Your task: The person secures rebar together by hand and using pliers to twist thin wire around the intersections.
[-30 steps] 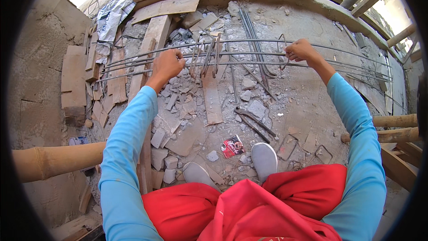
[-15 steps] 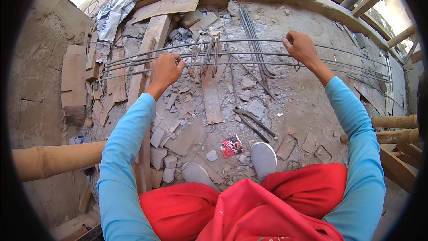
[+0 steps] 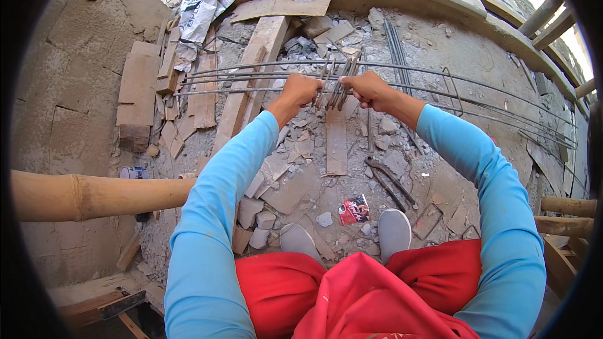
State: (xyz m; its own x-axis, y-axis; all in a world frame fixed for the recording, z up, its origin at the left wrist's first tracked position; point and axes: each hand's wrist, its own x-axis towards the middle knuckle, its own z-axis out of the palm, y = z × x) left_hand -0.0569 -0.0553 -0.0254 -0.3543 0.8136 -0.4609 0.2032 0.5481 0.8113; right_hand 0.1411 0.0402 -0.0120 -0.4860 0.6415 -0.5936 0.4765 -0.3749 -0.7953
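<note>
Stirrups [image 3: 335,95] of bent steel, bunched on the long bars [image 3: 245,77], which apparently bear their weight, with left hand [image 3: 300,91] and right hand [image 3: 372,91] pinching the bunch at those bars, seemingly bracing both ends.

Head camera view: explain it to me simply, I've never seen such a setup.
There is no machine, just a blue-sleeved person wearing two fisheye cameras side by side. The left one looks down from the head, so straight edges bend near the rim. The bare left hand and bare right hand are at a cluster of thin, bent metal loops crossing long, straight, grey metal bars. How firm each grip is, I cannot tell. On the dusty ground lie broken grey rubble, a dark metal two-handled tool and a red printed packet.
</note>
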